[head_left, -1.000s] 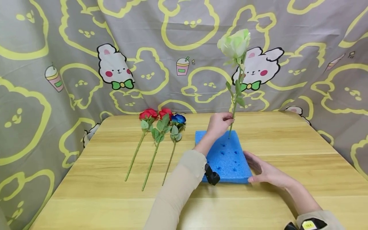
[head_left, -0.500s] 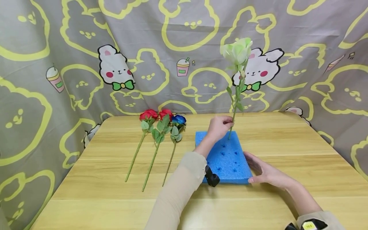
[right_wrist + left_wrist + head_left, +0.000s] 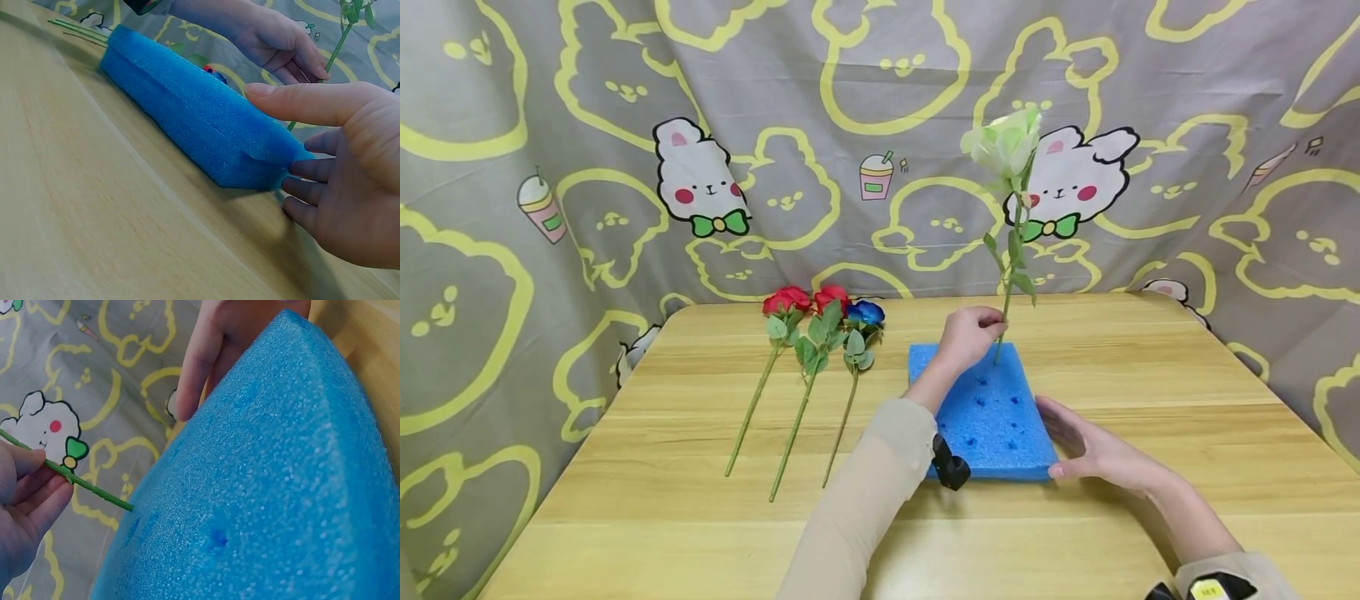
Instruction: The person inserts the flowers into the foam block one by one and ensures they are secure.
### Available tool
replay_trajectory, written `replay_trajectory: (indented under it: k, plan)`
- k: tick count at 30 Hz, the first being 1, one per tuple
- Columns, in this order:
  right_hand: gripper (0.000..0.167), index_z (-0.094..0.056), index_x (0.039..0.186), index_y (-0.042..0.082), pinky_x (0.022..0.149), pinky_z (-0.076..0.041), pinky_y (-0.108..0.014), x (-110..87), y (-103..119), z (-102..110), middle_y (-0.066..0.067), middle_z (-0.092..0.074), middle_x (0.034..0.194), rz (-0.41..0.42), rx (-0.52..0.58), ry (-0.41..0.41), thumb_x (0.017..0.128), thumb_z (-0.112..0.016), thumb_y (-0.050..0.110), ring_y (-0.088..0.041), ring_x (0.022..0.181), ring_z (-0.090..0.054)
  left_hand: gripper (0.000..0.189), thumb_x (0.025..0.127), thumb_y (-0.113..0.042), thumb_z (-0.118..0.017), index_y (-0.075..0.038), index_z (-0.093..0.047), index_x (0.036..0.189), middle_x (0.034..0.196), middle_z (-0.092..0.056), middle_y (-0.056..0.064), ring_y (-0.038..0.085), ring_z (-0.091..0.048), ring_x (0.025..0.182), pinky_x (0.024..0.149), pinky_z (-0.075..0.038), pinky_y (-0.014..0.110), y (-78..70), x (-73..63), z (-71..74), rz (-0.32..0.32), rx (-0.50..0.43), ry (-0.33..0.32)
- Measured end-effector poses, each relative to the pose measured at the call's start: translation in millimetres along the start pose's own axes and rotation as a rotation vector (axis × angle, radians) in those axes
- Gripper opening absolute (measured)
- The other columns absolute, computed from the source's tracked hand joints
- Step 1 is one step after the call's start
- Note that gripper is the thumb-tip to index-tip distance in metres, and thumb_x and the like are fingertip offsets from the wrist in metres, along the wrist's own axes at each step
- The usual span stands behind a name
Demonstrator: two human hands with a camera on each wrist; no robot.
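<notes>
In the head view my left hand pinches the green stem of a pale green-white rose between thumb and fingers. The rose stands nearly upright, its stem's lower end meeting the far part of a blue foam block with several small holes. In the left wrist view the stem reaches the foam's edge. My right hand rests along the block's right side, fingers spread and thumb at the near corner. From the right wrist, the fingertips lie against the foam's end.
Left of the block, two red roses and a blue rose lie on the wooden table, stems pointing toward me. A grey patterned curtain hangs behind the table and at both sides.
The rose has come down slightly, and its bloom swayed right and then back left. My left hand keeps its pinch on the stem; my right hand stays at the block.
</notes>
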State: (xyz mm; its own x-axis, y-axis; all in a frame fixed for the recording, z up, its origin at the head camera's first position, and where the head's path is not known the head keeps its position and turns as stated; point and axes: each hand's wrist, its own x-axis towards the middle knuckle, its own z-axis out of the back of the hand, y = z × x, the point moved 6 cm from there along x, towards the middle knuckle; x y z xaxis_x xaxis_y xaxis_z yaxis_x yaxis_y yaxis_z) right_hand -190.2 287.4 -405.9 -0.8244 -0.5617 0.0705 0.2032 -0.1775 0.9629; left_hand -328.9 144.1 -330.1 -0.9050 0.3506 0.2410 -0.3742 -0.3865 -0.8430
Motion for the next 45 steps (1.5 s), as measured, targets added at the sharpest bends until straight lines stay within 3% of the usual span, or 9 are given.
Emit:
replay_trajectory:
  k: [10,27,45]
  plan:
    - [0.085,0.001,0.141,-0.015,0.100,-0.025,-0.011,-1.0,1.6,-0.3,-0.039,0.003,0.144,0.023,0.091,0.023,0.083,-0.061,-0.006,0.008,0.126,-0.029,0.015,0.090,-0.015,-0.063,-0.007,-0.072,0.098,0.087,-0.069,0.001,0.007,-0.060,0.077,0.063,-0.048,0.018,4.5,-1.3,2.4,0.023,-0.008,0.004]
    - [0.084,0.000,0.141,-0.015,0.099,-0.025,-0.010,-1.7,2.1,-2.0,-0.039,0.003,0.144,0.001,0.077,0.024,0.084,-0.061,-0.004,0.009,0.125,-0.029,0.016,0.089,-0.016,-0.064,-0.008,-0.073,0.099,0.096,-0.069,0.001,0.010,-0.062,0.086,0.067,-0.048,0.018,12.1,-3.6,-7.8,0.054,0.049,0.040]
    - [0.084,0.000,0.142,-0.013,0.098,-0.026,-0.009,-4.1,1.2,-1.3,-0.037,0.003,0.145,-0.034,0.077,0.011,0.085,-0.060,-0.003,0.011,0.124,-0.030,0.017,0.089,-0.019,-0.064,-0.011,-0.073,0.100,0.096,-0.069,-0.001,0.009,-0.061,0.086,0.066,-0.048,0.020,13.6,-4.5,-12.1,0.078,0.065,0.041]
